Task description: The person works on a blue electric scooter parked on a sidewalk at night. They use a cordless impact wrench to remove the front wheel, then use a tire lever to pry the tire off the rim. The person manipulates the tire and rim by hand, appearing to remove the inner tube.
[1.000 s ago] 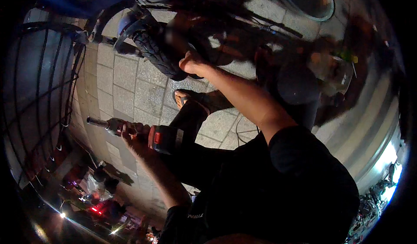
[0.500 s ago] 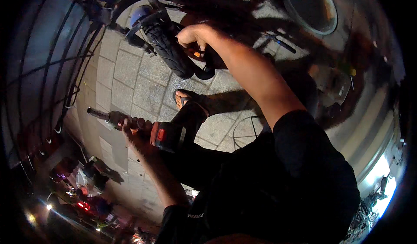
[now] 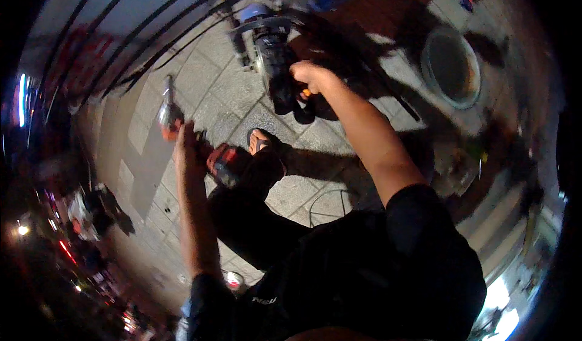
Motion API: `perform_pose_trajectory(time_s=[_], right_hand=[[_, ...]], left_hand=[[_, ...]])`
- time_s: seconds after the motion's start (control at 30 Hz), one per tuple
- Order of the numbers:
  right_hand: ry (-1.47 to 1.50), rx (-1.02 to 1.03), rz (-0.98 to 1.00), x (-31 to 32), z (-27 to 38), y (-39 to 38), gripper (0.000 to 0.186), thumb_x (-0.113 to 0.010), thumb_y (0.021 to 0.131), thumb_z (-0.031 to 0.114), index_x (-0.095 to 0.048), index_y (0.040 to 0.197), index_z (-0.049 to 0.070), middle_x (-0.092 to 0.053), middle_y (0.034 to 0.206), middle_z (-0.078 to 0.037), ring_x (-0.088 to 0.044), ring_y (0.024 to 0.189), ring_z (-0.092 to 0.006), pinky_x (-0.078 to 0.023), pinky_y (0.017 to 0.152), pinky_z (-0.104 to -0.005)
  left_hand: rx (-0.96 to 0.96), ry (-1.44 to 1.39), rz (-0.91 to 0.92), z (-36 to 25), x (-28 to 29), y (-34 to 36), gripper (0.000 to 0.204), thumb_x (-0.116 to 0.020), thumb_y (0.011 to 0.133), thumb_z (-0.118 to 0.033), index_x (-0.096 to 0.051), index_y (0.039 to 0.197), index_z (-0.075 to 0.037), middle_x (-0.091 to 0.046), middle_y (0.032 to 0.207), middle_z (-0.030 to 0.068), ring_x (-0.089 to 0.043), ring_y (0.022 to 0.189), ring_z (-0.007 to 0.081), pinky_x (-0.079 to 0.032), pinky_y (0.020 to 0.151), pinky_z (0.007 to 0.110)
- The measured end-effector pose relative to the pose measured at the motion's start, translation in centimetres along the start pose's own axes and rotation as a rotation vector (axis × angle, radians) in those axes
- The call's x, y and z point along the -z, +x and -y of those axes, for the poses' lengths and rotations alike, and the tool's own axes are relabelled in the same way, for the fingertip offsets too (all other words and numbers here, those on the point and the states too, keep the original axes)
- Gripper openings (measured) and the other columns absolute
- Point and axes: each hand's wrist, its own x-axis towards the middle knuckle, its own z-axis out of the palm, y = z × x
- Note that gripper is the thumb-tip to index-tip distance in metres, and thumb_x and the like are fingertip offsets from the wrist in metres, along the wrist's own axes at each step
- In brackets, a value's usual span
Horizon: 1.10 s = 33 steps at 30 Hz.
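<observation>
My left hand (image 3: 187, 136) is wrapped round the handle of a red and black cordless impact wrench (image 3: 225, 164). A long metal socket (image 3: 170, 89) at its front end points away from me, over the paving. My right hand (image 3: 310, 77) is closed beside the black tyre (image 3: 280, 77) of a motorbike. A small orange piece (image 3: 307, 92) shows under its curled fingers; most of what it grips is hidden, so its kind cannot be made out.
A round tub (image 3: 451, 68) stands at the far right. Near my sandalled foot (image 3: 259, 141) is a thin wire ring stand (image 3: 330, 204). Dark metal bars (image 3: 121, 43) line the far left. A white and red container (image 3: 234, 279) sits by my left elbow.
The view has turned, shifting the scene. My left hand has swung the impact wrench so its socket points farther away instead of left. My right hand stays closed by the tyre.
</observation>
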Motion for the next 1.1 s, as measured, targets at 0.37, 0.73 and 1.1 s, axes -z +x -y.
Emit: perform_pose_trajectory(time_s=[0.37, 0.73, 1.1], right_hand=[[-0.001, -0.173, 0.045, -0.4, 1.6, -2.1, 0.025, -0.044, 0.102, 0.019, -0.066, 0.096, 0.008, -0.063, 0.086, -0.009, -0.053, 0.070, -0.0253, -0.043, 0.050, -0.0386], [0.051, -0.150, -0.034, 0.4, -0.1, -0.1, 0.024, -0.041, 0.101, 0.015, -0.061, 0.110, 0.004, -0.058, 0.108, -0.016, -0.050, 0.079, -0.0288, -0.046, 0.054, -0.0435], [0.082, -0.182, 0.046, 1.6, -0.7, 0.7, 0.026, -0.044, 0.104, 0.019, -0.065, 0.115, 0.009, -0.067, 0.105, -0.010, -0.056, 0.080, -0.0283, -0.047, 0.058, -0.0460]], left_hand=[[-0.216, 0.693, 0.012, 9.0, 2.6, 18.7, 0.032, -0.080, 0.077, -0.033, -0.068, 0.087, -0.006, -0.061, 0.067, 0.0007, -0.056, 0.057, 0.0118, -0.046, 0.051, 0.033], [-0.299, 0.883, 0.053, 9.7, 0.6, 21.5, 0.051, -0.075, 0.073, -0.047, -0.074, 0.106, -0.009, -0.077, 0.098, 0.0128, -0.074, 0.096, 0.0316, -0.055, 0.086, 0.044], [-0.286, 0.865, -0.038, 10.0, 1.2, 21.9, 0.054, -0.074, 0.071, -0.048, -0.073, 0.109, -0.009, -0.077, 0.100, 0.0163, -0.074, 0.098, 0.0363, -0.057, 0.085, 0.047]])
